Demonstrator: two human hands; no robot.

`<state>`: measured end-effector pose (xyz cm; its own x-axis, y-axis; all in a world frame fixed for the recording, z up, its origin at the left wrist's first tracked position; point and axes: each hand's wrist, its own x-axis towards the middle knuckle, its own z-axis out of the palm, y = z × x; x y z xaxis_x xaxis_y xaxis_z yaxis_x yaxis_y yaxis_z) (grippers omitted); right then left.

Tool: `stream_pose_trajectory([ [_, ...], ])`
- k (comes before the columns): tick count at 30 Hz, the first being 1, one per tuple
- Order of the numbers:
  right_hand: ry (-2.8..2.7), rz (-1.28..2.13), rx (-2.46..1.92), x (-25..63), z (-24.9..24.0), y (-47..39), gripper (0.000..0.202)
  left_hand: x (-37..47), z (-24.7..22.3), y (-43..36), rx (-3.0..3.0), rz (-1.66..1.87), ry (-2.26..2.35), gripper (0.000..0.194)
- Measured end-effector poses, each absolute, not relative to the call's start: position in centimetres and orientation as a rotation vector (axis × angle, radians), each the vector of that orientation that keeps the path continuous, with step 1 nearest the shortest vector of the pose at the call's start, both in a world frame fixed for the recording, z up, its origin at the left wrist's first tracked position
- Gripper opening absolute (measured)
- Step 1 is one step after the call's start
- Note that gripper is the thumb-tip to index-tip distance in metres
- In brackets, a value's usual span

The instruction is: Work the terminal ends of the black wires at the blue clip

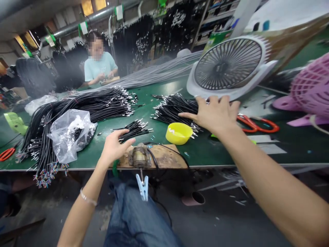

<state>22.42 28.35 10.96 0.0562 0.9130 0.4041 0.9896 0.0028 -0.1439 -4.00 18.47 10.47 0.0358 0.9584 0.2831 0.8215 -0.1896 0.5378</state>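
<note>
My left hand (116, 145) is at the near end of a small bundle of black cables (135, 130), thumb and fingers apart. Over the right part of a larger black cable bundle (171, 109), my right hand (216, 113) spreads its fingers, close to the base of a white fan (226, 67). Whether it touches the cables is unclear. A yellow bowl (179, 133) sits between my hands. Near the table edge, a small motor-like device (140, 156) rests on a wooden board (167, 157), with a blue clip (143, 187) hanging below it.
A long pile of black cables (95, 104) and a clear plastic bag (65, 137) lie at the left. Red-handled scissors (257, 124) and a pink fan (311, 89) are at the right. Grey cables (154, 73) cross the back, where a person (100, 68) sits.
</note>
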Motion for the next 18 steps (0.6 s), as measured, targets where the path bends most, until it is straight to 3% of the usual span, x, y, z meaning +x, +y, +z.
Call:
stream_pose_trajectory([
  [4,-1.858,-0.415,-1.871,22.1,10.4,27.4,0.070,-3.4,9.5,24.7,2.177,0.560,1.956,0.076],
  [9,-1.722,-0.548,-1.646,23.3,8.5,25.7,0.053,-3.3,8.2,27.1,2.135,0.325,2.057,0.033],
  [12,-1.710,-0.549,-1.331,23.4,7.2,24.0,0.044,-4.0,8.1,26.6,2.089,0.313,2.073,0.028],
  [18,-1.996,-0.472,-1.314,20.5,5.9,22.3,0.030,-5.9,8.8,24.7,1.935,0.839,2.063,0.007],
])
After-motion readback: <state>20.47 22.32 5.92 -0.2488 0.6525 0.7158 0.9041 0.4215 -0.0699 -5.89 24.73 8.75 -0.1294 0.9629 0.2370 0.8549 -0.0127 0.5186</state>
